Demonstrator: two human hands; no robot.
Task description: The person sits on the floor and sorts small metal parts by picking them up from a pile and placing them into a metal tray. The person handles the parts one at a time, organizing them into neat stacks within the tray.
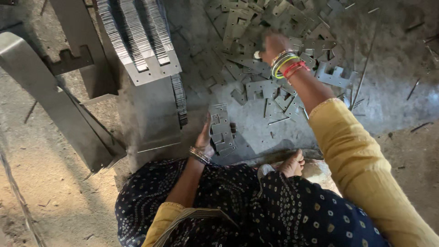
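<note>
My left hand (205, 136) rests against a small stack of flat grey metal brackets (221, 129) standing on the floor in front of me, fingers along its left side. My right hand (273, 45), with coloured bangles on the wrist, reaches far out over a loose heap of the same notched metal pieces (260, 32); it is blurred, and whether it grips a piece cannot be seen. A yellow sleeve covers that arm.
Neat rows of stacked brackets (137, 36) lie on a metal sheet (155, 119) at the upper left. Long bent metal plates (50, 96) lean at the left. Thin metal rods (361, 77) lie scattered at the right. My foot (292, 163) and dark dotted clothing fill the bottom.
</note>
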